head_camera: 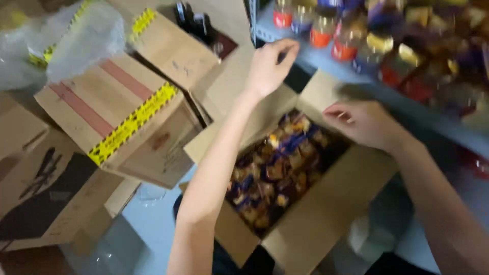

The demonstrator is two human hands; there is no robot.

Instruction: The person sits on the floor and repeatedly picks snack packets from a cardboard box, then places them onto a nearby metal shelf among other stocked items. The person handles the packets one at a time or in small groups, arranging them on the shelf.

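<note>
Head view, looking down on an open box (326,214) of small wrapped snacks (277,168), blue, orange and brown, filling the box's inside. Left hand (269,69) raised past the box's far flap, up by the front edge of the shelf (387,94), fingers curled, grasping nothing visible. Right hand (364,124) over the box's far right corner, fingers bent inward; cannot tell whether anything is pinched. Jars (318,23) with red and orange bands standing along the shelf's left end, bright packets (433,56) heaped to their right. Taped box (109,109) with yellow-and-black strip lying left of the open box, clear plastic wrap (61,43) crumpled at its far corner, flattened cardboard (46,198) beside its near edge
</note>
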